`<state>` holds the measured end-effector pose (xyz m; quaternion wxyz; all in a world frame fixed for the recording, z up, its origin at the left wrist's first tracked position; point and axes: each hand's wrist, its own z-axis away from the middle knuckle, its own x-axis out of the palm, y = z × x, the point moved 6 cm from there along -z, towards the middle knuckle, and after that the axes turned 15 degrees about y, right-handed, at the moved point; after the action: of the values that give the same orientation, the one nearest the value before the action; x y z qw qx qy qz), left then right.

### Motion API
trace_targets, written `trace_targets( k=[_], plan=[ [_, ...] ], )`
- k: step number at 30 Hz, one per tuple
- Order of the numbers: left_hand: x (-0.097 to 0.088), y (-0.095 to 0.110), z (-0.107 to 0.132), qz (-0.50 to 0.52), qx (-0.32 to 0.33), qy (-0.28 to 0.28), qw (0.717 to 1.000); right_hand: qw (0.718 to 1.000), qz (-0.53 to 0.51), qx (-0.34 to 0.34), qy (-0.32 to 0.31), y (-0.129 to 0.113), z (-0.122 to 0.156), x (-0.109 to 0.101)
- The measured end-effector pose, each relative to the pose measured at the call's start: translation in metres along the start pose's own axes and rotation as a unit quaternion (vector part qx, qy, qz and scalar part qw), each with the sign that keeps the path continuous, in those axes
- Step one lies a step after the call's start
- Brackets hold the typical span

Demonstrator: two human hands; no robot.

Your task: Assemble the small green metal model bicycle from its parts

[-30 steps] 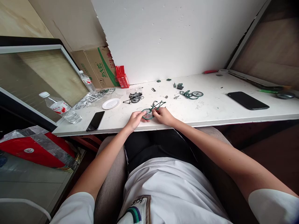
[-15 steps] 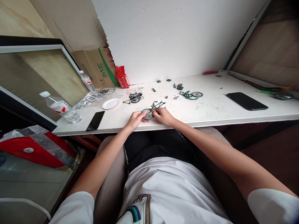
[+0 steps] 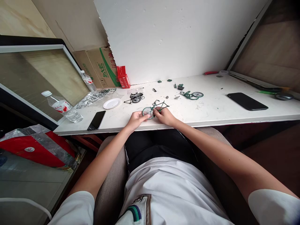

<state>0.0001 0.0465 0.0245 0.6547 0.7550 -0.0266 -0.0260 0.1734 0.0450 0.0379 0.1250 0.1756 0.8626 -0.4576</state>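
A small green model bicycle (image 3: 153, 105) is held between my two hands near the table's front edge. Its wheel (image 3: 145, 111) faces left, and the handlebar sticks up past the fingers. My left hand (image 3: 137, 120) pinches the wheel at its lower right, thumb across the spokes. My right hand (image 3: 165, 116) grips the frame just behind the wheel with thumb and fingertips; the fingers partly cover the frame. Beyond them on the table lie a black model bicycle (image 3: 136, 98) to the left and another green model bicycle (image 3: 193, 95) to the right.
A white plate (image 3: 112, 103), a phone (image 3: 96, 120) and a water bottle (image 3: 62, 107) are on the left. Small loose parts (image 3: 180, 86) lie toward the back. A black phone (image 3: 247, 101) rests at the right. A red box (image 3: 123, 77) stands against the wall.
My left thumb has shifted right and lower over the wheel, so more of the wheel shows. The bicycle has turned slightly, with its handlebar a little higher.
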Motion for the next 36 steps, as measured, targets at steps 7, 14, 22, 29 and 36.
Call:
trace_targets(
  k=[7,14,22,29,36],
  plan=[
    [-0.006,-0.007,-0.004,0.040,-0.037,0.036,0.998,0.999,-0.045,-0.030,-0.005,-0.008,0.002,-0.003],
    [-0.012,-0.007,-0.009,0.081,-0.020,0.082,0.993,0.992,-0.108,0.062,-0.020,0.007,-0.002,0.000],
    [-0.017,-0.003,-0.009,0.023,0.108,0.176,0.978,0.945,-0.238,0.219,0.036,0.029,-0.010,-0.007],
    [-0.020,-0.003,-0.013,0.012,0.094,0.189,0.977,0.985,-0.131,0.095,0.063,0.022,-0.012,-0.008],
    [-0.018,0.001,-0.005,0.014,0.109,0.222,0.969,0.986,-0.058,0.055,0.147,0.023,-0.010,-0.020]
  ],
)
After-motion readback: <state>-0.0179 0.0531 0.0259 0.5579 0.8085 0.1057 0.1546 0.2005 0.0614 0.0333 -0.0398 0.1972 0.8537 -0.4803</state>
